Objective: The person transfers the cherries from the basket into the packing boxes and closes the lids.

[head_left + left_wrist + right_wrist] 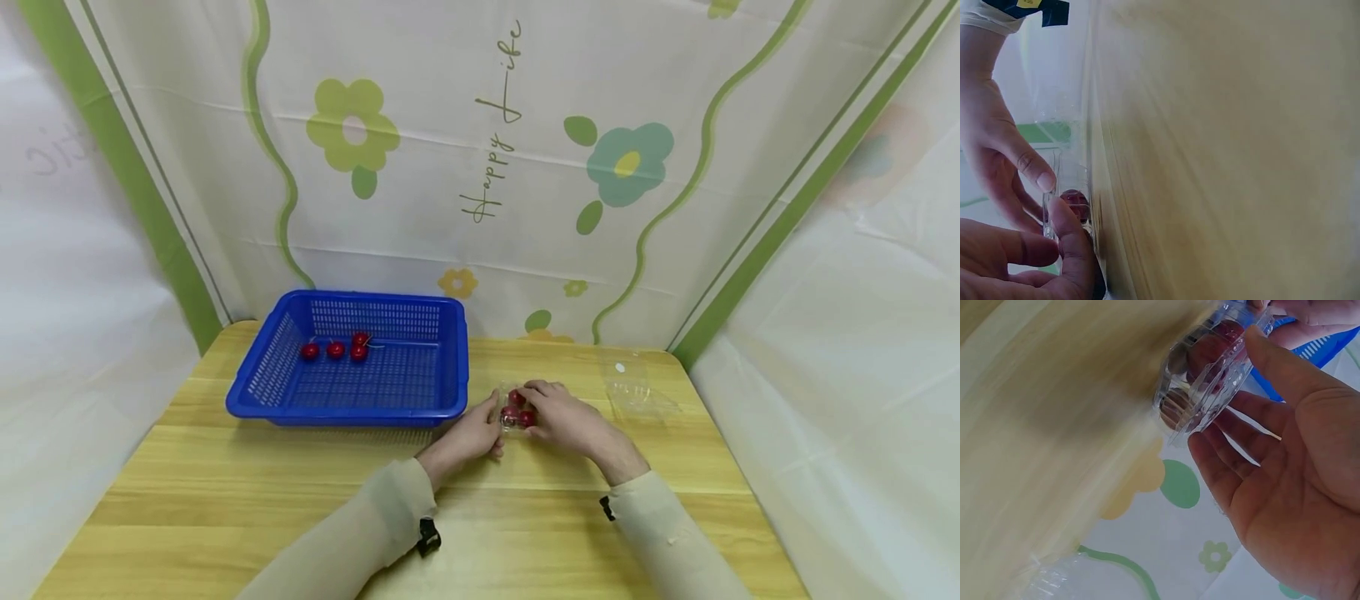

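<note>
A small clear plastic clamshell box [512, 426] with several red cherries [510, 412] inside sits on the table, right of the blue basket. My left hand [470, 432] holds its left side; in the left wrist view, thumb and finger lie along the clear wall. From the right, my right hand [567, 421] grips the same box, thumb and fingertips spread over the lid and edge, as the right wrist view shows. The lid lies over the cherries, close to the lower half. Fingers partly cover the box in the head view.
A blue perforated basket [345, 416] stands at the back left with several stemmed cherries [335, 350] in it. Another clear plastic box [637, 398] lies opened at the back right. A printed curtain [450, 167] hangs right behind the wooden table [262, 492].
</note>
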`<state>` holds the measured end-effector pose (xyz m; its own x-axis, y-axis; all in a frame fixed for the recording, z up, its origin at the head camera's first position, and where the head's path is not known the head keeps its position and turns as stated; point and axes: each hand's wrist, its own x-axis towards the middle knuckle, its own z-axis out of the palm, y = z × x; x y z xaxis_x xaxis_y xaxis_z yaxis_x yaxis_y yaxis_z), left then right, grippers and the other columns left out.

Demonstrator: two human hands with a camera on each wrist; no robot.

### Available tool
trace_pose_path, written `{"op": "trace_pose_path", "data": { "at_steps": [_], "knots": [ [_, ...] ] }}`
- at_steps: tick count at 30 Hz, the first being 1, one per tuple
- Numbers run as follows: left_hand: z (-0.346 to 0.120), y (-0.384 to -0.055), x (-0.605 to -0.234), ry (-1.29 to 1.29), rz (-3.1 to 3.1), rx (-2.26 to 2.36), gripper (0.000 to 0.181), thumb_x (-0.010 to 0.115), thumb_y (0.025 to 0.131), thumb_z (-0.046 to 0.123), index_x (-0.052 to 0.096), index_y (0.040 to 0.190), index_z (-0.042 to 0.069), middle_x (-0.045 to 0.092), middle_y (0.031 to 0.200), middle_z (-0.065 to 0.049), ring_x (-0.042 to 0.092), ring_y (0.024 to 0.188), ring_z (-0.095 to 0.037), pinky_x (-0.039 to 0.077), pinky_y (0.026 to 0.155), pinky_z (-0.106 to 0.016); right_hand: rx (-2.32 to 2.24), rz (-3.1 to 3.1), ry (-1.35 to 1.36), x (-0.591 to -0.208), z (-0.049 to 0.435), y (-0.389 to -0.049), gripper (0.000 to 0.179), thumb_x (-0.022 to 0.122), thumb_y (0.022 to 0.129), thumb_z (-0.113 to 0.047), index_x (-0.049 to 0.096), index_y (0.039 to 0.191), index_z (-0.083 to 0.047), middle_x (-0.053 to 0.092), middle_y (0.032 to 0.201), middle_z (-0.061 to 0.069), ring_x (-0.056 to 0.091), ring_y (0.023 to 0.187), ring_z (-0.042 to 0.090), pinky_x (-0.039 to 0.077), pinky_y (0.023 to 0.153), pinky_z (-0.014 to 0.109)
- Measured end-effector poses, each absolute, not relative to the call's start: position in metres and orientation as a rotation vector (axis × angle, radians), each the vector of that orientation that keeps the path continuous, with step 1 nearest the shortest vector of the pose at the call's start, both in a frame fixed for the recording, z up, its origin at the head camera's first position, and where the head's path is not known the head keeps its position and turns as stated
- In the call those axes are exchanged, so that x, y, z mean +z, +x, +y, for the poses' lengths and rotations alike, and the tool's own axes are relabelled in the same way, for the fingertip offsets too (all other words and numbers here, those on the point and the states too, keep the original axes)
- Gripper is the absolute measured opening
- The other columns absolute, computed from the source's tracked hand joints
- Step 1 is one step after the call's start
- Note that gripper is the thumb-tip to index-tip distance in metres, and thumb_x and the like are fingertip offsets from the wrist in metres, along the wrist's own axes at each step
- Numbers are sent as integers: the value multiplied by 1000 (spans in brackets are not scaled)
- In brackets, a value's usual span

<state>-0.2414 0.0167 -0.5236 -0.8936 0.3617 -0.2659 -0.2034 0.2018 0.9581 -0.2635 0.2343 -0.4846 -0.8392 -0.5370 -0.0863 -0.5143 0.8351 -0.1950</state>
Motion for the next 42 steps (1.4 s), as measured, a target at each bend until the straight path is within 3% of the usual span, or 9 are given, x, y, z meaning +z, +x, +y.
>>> {"op": "trace_pose_path", "data": {
  "at_steps": [5, 8, 11, 14, 17, 21, 27, 35, 42],
  "knots": [
    [18, -241, -523, 130, 2039, 1759, 74, 44, 120, -2, 15, 188, 6, 67, 110, -22, 62, 80, -17, 69, 77, -33, -243, 2912, -745, -484, 239, -259, 69, 89, 107, -24, 62, 165, 3, 62, 171, 26, 63, 155, 49, 56, 130, 62],
    [18, -241, -523, 122, 2036, 1763, 75, 42, 119, -3, 13, 188, 5, 66, 115, -22, 62, 81, -17, 69, 77, -33, -243, 2953, -656, -484, 245, -255, 67, 90, 106, -25, 65, 164, -2, 70, 156, 25, 73, 136, 45, 66, 116, 60],
    [18, -242, -523, 118, 2035, 1769, 76, 41, 118, -5, 12, 188, 5, 65, 125, -25, 61, 82, -17, 68, 75, -31, -337, 2934, -574, -485, 251, -252, 67, 88, 107, -23, 64, 167, -5, 72, 133, 22, 73, 108, 31, 70, 93, 51],
    [18, -241, -522, 113, 2037, 1772, 76, 41, 118, -5, 12, 188, 5, 63, 147, -30, 60, 83, -16, 67, 74, -30, -530, 2837, -532, -490, 257, -251, 69, 82, 111, -16, 55, 173, -2, 73, 118, 17, 66, 92, 20, 64, 82, 39],
    [18, -240, -521, 112, 2040, 1772, 77, 42, 118, -5, 11, 188, 5, 52, 171, -32, 60, 83, -16, 65, 72, -28, -800, 2680, -459, -496, 262, -252, 72, 70, 113, -6, 43, 179, 1, 74, 112, 14, 60, 83, 14, 56, 73, 29],
    [18, -240, -521, 118, 2038, 1776, 78, 41, 117, -6, 9, 188, 4, 42, 181, -32, 59, 81, -16, 64, 70, -28, -1125, 2475, -283, -500, 262, -249, 70, 55, 117, -2, 34, 184, -5, 70, 105, 17, 57, 74, 16, 51, 62, 26],
    [19, -240, -521, 119, 2045, 1756, 79, 40, 117, -7, 7, 188, 5, 43, 181, -34, 60, 77, -15, 62, 68, -27, -1356, 2324, -132, -503, 259, -245, 65, 47, 122, -4, 30, 185, -11, 61, 97, 11, 58, 74, 19, 60, 62, 33],
    [20, -239, -521, 144, 2059, 1722, 81, 41, 116, -7, 8, 189, 8, 35, 187, -30, 57, 71, -14, 59, 65, -28, -1348, 2305, -155, -505, 253, -246, 69, 39, 120, 1, 15, 184, -2, 52, 89, 4, 50, 66, 15, 52, 61, 24],
    [19, -241, -522, 147, 2073, 1696, 81, 41, 117, -5, 8, 189, 10, 36, 188, -29, 59, 70, -15, 60, 67, -29, -1317, 2333, -152, -504, 250, -246, 68, 40, 120, 0, 17, 184, -1, 54, 88, 5, 50, 65, 14, 52, 60, 25]
  ]
}}
